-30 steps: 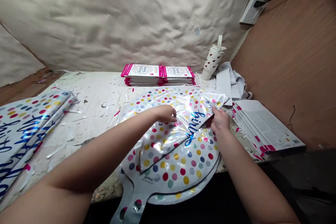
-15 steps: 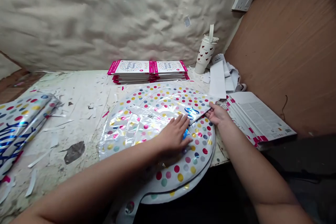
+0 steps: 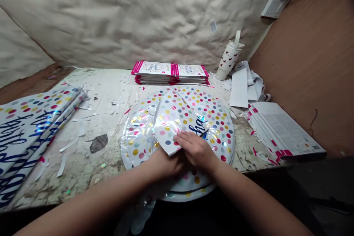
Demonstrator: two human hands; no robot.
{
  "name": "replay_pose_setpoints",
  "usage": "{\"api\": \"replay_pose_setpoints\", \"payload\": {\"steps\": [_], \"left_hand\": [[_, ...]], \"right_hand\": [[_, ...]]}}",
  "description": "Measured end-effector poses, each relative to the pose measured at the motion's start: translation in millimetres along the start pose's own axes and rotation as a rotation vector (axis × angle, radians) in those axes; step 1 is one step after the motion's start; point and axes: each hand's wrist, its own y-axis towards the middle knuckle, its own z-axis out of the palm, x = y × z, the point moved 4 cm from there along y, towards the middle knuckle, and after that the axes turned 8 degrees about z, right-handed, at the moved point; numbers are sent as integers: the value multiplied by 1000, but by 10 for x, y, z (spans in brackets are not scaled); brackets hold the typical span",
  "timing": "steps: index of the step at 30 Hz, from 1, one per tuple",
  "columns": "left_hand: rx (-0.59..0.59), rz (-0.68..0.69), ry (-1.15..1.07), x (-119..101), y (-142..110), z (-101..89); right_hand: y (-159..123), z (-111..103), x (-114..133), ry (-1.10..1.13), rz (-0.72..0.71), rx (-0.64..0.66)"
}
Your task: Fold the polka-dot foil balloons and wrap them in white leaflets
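Observation:
A pile of flat, round foil balloons (image 3: 221,132), white with coloured dots, lies at the table's front edge. The top balloon is partly folded, and its doubled flap (image 3: 173,114) shows dots and blue lettering. On the front of this flap my right hand (image 3: 197,151) is closed over the foil, fingers together and thumb hidden. Close beside it, my left hand (image 3: 168,162) reaches in beneath the flap; its fingers are covered by the foil and the other hand. Balloon tails (image 3: 141,210) hang off the front edge.
Printed pink-and-white packs (image 3: 171,75) are stacked at the back. A white tumbler with hearts (image 3: 229,59) stands near paper strips (image 3: 239,88). More packs (image 3: 287,125) lie at right. Folded dotted foil (image 3: 30,129) lies at left, among paper scraps (image 3: 62,164).
My right hand has moved left from the balloon's right edge, bringing the foil over into a fold. My left hand has gone from lying flat on top to beneath the flap. The view has shifted.

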Motion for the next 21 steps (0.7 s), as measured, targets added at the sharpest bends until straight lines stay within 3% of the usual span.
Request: {"api": "replay_pose_setpoints", "payload": {"steps": [3,6,14,16,19,21], "left_hand": [[2,91,291,-115,-539,-184],[-32,186,485,-193,-859,-228],[-30,145,481,-195,-877,-137],[-61,166,471,-216,-913,-209],[-206,143,536,-226,-966,-402],[-210,116,604,-198,-936,-473]], "right_hand": [[-51,132,-65,-20,30,36],[-34,174,-53,5,76,46],[3,317,230,-45,68,44],[-12,370,249,-81,75,70],[-18,413,269,-112,88,103],[-5,424,288,-124,100,124]]}}
